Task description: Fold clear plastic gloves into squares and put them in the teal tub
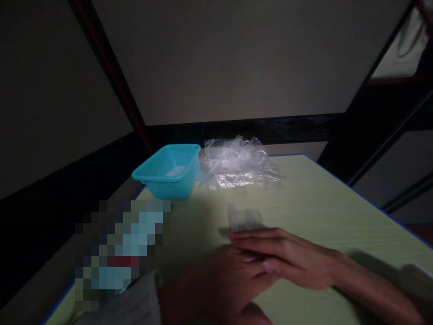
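Observation:
Near the front of the pale table (304, 203), my left hand (223, 280) and my right hand (291, 259) meet and overlap. The right fingers lie stretched over the back and fingers of the left. A small, thin translucent piece (245, 218) shows just beyond the fingertips; whether a hand grips it is hard to tell. The left fingers are partly covered and blurred.
A turquoise basin (169, 183) with something white inside stands at the back left. Beside it lies a crumpled pile of clear plastic (237, 162). A pixelated patch hides an item at the left edge. A whitish object (417, 275) sits at the far right.

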Demonstrator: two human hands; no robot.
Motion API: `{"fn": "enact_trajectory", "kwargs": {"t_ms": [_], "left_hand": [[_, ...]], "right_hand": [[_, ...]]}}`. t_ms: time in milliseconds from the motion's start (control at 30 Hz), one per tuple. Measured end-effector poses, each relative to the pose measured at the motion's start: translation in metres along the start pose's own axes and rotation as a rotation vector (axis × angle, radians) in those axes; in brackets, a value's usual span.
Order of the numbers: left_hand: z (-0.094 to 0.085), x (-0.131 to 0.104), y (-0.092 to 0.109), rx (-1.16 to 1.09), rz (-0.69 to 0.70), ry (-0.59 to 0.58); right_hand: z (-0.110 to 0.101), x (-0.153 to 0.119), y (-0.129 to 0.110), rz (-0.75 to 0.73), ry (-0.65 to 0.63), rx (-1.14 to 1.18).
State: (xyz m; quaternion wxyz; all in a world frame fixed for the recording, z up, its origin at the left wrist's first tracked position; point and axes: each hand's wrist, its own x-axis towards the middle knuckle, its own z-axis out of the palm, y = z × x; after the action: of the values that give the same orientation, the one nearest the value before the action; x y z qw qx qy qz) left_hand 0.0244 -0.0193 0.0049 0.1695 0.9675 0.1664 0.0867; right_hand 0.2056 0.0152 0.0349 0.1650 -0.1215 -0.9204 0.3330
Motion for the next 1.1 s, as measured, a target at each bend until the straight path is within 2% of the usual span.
{"fn": "enact_trajectory", "kwargs": {"t_ms": [100, 267, 367, 567, 767, 933, 1100], "left_hand": [[0.009, 0.004, 0.002, -0.014, -0.021, 0.033], [0.007, 0.008, 0.003, 0.011, 0.019, 0.038], [0.006, 0.009, 0.001, 0.072, 0.022, 0.02], [0.006, 0.002, 0.003, 0.111, 0.063, 0.022], [-0.008, 0.003, 0.007, 0.051, 0.068, -0.068], [-0.011, 0.003, 0.007, -0.008, 0.054, -0.1], [-0.011, 0.002, 0.008, -0.037, 0.046, -0.116]], "right_hand": [[0.006, 0.004, -0.009, 0.025, -0.162, 0.04], [0.007, 0.004, 0.0, 0.082, -0.24, -0.038], [0.004, 0.009, 0.01, 0.067, -0.267, -0.097], [0.003, 0.018, 0.03, 0.03, -0.272, -0.239], [0.003, 0.023, 0.046, 0.012, -0.238, -0.371], [-0.002, 0.029, 0.058, 0.059, -0.237, -0.417], [-0.008, 0.036, 0.069, 0.168, -0.228, -0.463]]}}
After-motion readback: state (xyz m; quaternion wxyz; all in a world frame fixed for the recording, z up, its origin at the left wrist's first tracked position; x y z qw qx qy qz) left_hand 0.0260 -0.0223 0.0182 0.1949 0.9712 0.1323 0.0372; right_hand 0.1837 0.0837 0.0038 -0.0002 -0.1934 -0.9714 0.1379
